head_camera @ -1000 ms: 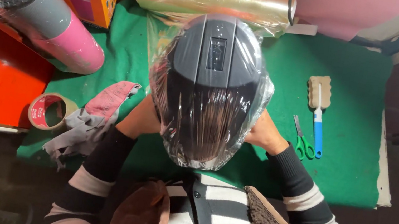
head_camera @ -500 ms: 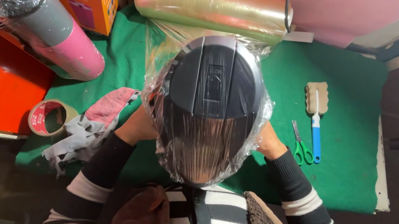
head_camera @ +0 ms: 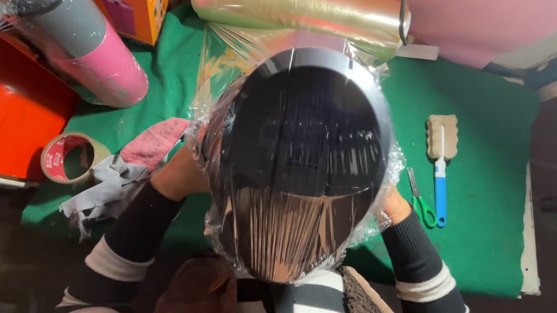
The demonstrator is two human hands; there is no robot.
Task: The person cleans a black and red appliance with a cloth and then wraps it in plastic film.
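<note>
Gripping the film-wrapped black helmet (head_camera: 300,160) between my left hand (head_camera: 179,171) and right hand (head_camera: 394,204), fingers hidden behind it; slick film could let it slip toward my lap.

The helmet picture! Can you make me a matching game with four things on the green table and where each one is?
Things:
1. helmet
2. tape ring
3. brush
4. roll of clear film

Places:
A. at the back, along the pink wall
B. on the right side, next to the green scissors
C. in the middle, wrapped in clear film, between the left hand and the right hand
D. at the left edge, beside the grey and pink rags

Pairs: 1-C, 2-D, 3-B, 4-A
</note>
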